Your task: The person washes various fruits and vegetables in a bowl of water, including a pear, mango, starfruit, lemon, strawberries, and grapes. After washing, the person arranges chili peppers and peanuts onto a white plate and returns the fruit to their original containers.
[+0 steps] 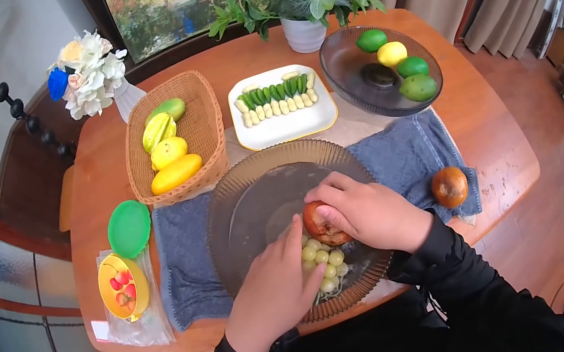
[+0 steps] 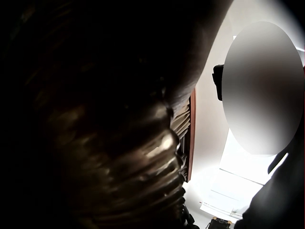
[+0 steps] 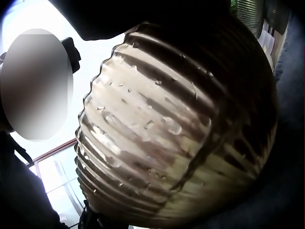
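In the head view a large ribbed dark glass bowl (image 1: 242, 205) stands at the table's front on a blue-grey towel. Over it, the right hand (image 1: 368, 213) grips a reddish-brown round fruit (image 1: 321, 225), fingers curled over its top. The left hand (image 1: 268, 288) lies just left of the fruit, fingers extended beside the green grapes (image 1: 324, 266) in the bowl; whether its fingertips touch the fruit cannot be told. Ribbed glass (image 2: 143, 167) fills much of the dark left wrist view. Wet ribbed glass (image 3: 152, 119) with droplets fills the right wrist view.
A similar round fruit (image 1: 449, 187) sits on the towel at right. Behind are a wicker basket (image 1: 205, 125) of yellow and green fruit, a white tray (image 1: 289, 129) and a glass bowl (image 1: 357, 87) of fruit. A yellow bowl (image 1: 107, 290) and green lid (image 1: 130, 229) are at left.
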### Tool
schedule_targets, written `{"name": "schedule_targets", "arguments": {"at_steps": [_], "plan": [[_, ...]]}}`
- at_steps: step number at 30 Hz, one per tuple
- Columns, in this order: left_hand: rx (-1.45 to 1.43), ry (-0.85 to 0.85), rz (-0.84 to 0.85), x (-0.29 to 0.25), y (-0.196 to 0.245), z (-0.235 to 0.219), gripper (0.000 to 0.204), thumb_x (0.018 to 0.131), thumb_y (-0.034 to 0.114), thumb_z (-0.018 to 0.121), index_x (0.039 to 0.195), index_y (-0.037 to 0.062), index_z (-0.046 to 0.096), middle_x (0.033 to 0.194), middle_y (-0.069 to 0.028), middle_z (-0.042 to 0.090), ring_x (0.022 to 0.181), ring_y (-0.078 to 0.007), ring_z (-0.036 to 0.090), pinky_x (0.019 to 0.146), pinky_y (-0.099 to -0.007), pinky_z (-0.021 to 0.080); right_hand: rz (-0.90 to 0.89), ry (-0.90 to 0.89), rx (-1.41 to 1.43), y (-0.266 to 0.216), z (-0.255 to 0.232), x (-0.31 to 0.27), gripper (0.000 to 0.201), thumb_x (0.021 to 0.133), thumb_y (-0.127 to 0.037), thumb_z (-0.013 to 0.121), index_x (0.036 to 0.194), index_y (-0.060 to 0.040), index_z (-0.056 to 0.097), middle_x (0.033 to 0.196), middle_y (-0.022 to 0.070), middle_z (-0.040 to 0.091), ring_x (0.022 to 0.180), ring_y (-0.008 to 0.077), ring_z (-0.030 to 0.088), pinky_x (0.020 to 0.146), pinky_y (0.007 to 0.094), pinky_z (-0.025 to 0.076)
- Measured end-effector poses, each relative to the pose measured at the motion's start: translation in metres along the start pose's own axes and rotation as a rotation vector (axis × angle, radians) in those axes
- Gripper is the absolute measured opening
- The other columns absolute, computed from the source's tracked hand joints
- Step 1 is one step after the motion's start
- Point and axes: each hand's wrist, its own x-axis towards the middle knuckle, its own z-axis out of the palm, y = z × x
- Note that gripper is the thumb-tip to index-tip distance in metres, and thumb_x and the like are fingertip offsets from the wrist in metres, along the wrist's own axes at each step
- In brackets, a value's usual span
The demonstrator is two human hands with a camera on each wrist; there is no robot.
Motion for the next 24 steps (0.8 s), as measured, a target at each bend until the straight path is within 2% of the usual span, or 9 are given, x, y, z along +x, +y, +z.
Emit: {"name": "schedule_targets", "arguments": {"at_steps": [2,5,7,10,14,17,19,24], "plan": [[0.015,-0.013,-0.006,0.000,0.001,-0.001,0.080,0.104,0.029,0.071,0.165,-0.0094,0.036,0.145,-0.0302,0.062,0.130,-0.0475,0.063,0.113,-0.0501,0.050,-0.019,-0.026,-0.004,0.004,0.002,0.000,0.034,0.113,-0.029,0.058,0.139,-0.0083,0.063,0.133,0.0192,0.064,0.106,0.0419,0.074,0.091,0.0488,0.061],[0.046,-0.012,-0.007,-0.001,0.004,-0.001,0.074,0.106,0.030,0.068,0.163,-0.0072,0.041,0.150,-0.0283,0.061,0.131,-0.0450,0.064,0.111,-0.0519,0.051,-0.076,0.056,-0.044,0.008,0.007,0.000,0.031,0.112,-0.024,0.059,0.136,-0.0074,0.068,0.139,0.0179,0.064,0.112,0.0407,0.074,0.096,0.0473,0.061],[0.042,0.007,0.012,-0.001,0.002,0.000,0.072,0.106,0.030,0.068,0.163,-0.0053,0.043,0.150,-0.0270,0.061,0.131,-0.0445,0.064,0.111,-0.0515,0.051,-0.177,0.165,-0.073,0.013,0.012,0.002,0.031,0.108,-0.021,0.063,0.135,-0.0069,0.072,0.144,0.0174,0.064,0.119,0.0388,0.071,0.101,0.0464,0.059],[0.017,0.027,0.025,-0.001,0.003,-0.001,0.070,0.105,0.028,0.070,0.162,-0.0039,0.045,0.148,-0.0272,0.062,0.132,-0.0455,0.063,0.113,-0.0508,0.050,-0.215,0.100,-0.145,0.011,0.010,0.002,0.035,0.105,-0.023,0.067,0.135,-0.0063,0.073,0.146,0.0178,0.063,0.123,0.0375,0.069,0.103,0.0461,0.058],[0.016,0.022,0.023,-0.002,0.004,-0.001,0.069,0.104,0.027,0.071,0.162,-0.0030,0.047,0.147,-0.0280,0.062,0.134,-0.0468,0.062,0.115,-0.0506,0.050,-0.167,0.004,-0.175,0.002,0.005,-0.001,0.044,0.100,-0.028,0.073,0.137,-0.0057,0.071,0.148,0.0167,0.062,0.124,0.0365,0.068,0.102,0.0451,0.058],[0.023,0.014,0.012,-0.001,0.004,-0.001,0.067,0.104,0.027,0.071,0.160,-0.0024,0.049,0.148,-0.0275,0.062,0.134,-0.0466,0.062,0.115,-0.0506,0.049,-0.195,-0.005,-0.186,0.001,0.002,0.000,0.049,0.097,-0.033,0.079,0.137,-0.0058,0.070,0.143,0.0160,0.063,0.123,0.0372,0.065,0.105,0.0444,0.055],[0.024,0.019,0.010,-0.001,0.004,0.000,0.066,0.105,0.027,0.071,0.160,-0.0025,0.050,0.148,-0.0275,0.062,0.134,-0.0465,0.062,0.115,-0.0504,0.049,-0.195,0.025,-0.227,0.000,0.002,0.001,0.048,0.094,-0.033,0.081,0.132,-0.0057,0.071,0.129,0.0121,0.064,0.117,0.0335,0.064,0.098,0.0435,0.057],[0.007,0.021,0.003,-0.002,0.004,-0.002,0.064,0.105,0.028,0.070,0.158,-0.0029,0.051,0.150,-0.0273,0.062,0.134,-0.0459,0.062,0.115,-0.0502,0.049,-0.180,0.046,-0.214,0.001,0.007,0.002,0.038,0.096,-0.029,0.079,0.125,-0.0063,0.073,0.121,0.0115,0.063,0.111,0.0328,0.063,0.096,0.0436,0.056]]}}
